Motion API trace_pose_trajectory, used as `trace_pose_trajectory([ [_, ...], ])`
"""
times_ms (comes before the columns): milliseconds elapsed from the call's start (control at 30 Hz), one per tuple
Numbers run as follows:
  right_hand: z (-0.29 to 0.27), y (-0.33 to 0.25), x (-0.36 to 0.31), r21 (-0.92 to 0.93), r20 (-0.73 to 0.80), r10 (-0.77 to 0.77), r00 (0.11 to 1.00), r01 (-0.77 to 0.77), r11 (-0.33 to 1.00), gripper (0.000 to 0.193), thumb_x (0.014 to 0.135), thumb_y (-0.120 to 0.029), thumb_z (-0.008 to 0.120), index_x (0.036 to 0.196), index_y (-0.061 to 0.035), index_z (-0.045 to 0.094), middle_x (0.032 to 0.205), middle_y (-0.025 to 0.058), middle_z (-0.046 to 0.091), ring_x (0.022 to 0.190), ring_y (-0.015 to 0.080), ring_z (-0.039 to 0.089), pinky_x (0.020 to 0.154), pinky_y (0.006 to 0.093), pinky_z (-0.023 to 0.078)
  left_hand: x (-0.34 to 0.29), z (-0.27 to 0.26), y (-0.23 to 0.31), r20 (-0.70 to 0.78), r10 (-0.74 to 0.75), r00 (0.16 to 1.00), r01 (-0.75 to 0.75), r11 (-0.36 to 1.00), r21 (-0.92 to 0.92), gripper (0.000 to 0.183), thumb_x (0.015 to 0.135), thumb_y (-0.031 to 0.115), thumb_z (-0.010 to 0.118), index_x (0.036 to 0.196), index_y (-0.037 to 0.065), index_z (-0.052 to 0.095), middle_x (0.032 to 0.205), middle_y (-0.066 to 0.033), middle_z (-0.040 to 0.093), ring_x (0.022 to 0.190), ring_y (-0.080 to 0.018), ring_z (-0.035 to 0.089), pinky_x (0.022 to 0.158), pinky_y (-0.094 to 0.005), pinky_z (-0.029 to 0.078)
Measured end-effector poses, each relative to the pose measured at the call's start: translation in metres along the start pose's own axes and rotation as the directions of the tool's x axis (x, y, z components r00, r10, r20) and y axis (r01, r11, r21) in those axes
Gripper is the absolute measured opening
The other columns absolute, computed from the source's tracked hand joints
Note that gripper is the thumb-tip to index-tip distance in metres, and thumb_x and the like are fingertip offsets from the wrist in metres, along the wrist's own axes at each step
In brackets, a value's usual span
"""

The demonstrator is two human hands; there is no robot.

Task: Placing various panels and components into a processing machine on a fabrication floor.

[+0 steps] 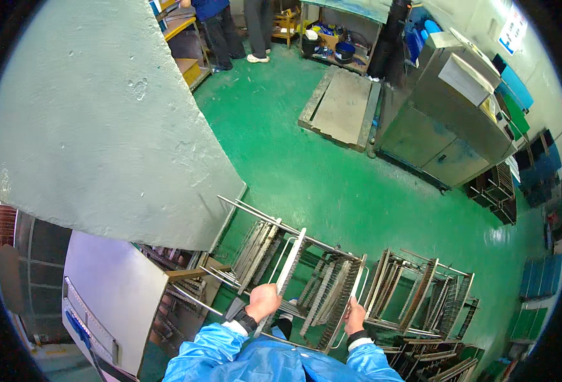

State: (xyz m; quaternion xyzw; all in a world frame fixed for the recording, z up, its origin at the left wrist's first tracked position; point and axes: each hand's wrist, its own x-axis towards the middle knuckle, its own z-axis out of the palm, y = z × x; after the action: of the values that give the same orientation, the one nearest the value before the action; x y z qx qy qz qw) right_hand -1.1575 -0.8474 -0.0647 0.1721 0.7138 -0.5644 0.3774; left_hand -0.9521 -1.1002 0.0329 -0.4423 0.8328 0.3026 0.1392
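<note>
A metal rack with toothed, comb-like bars (292,260) is in front of me at the lower middle. My left hand (263,302) is closed around its pale left side bar, where a thin wire handle also shows. At the opposite side, my right hand (355,316) grips the rack's dark toothed end bar (342,305), close to another wire handle. Several more toothed bars (322,286) stand between my hands, partly above other bars. Long thin metal rods (274,224) run past the rack's far side. I wear blue sleeves and a dark watch on the left wrist.
Similar racks (421,293) stand close on the right. A grey wall or pillar (102,121) fills the left, above a pale board (112,293). Far off are a metal cabinet (427,134), a low platform (341,107) on the green floor (262,140), and two people (220,32) standing.
</note>
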Motion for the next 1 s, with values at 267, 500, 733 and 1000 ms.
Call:
trace_pose_trajectory([
  [267,0.008,0.001,0.032,-0.078,-0.033,0.060,0.998,-0.063,0.995,0.042,0.087,-0.043,0.062,0.061,-0.0109,0.051,0.049,-0.0007,0.043,0.040,0.0128,0.042,0.038,0.0290,0.031,0.013,0.007,-0.045,-0.183,-0.005,0.983,0.008,1.000,0.015,0.022,0.073,0.023,0.066,0.076,0.002,0.061,0.079,-0.0204,0.064,0.076,-0.0371,0.064,0.067,-0.0469,0.051],
  [500,-0.041,0.089,0.099,-0.701,0.128,-0.327,0.936,0.318,0.638,0.033,0.082,-0.029,0.068,0.063,-0.0029,0.059,0.054,0.0056,0.054,0.048,0.0204,0.054,0.046,0.0358,0.041,0.002,0.055,-0.061,-0.436,0.059,0.898,-0.138,0.978,-0.154,0.042,0.069,0.008,0.069,0.107,-0.001,0.055,0.111,-0.0224,0.055,0.102,-0.0397,0.054,0.087,-0.0442,0.045],
  [733,-0.054,0.071,0.044,-0.779,0.288,-0.313,0.905,0.411,0.473,0.030,0.077,-0.026,0.067,0.070,0.0031,0.063,0.061,0.0174,0.062,0.054,0.0287,0.060,0.052,0.0423,0.045,-0.088,0.058,-0.022,-0.506,0.197,0.840,-0.334,0.922,-0.195,0.044,0.068,0.010,0.069,0.109,0.000,0.059,0.114,-0.0176,0.056,0.106,-0.0360,0.053,0.092,-0.0417,0.043],
  [1000,-0.079,0.111,0.006,-0.781,0.504,-0.132,0.853,0.516,0.352,0.035,0.073,-0.031,0.065,0.076,0.0036,0.067,0.075,0.0257,0.064,0.076,0.0387,0.064,0.070,0.0430,0.048,-0.271,0.164,-0.079,-0.395,-0.224,0.891,0.076,0.931,-0.358,0.035,0.074,0.019,0.066,0.105,0.004,0.063,0.104,-0.0173,0.061,0.100,-0.0360,0.055,0.087,-0.0435,0.045],
])
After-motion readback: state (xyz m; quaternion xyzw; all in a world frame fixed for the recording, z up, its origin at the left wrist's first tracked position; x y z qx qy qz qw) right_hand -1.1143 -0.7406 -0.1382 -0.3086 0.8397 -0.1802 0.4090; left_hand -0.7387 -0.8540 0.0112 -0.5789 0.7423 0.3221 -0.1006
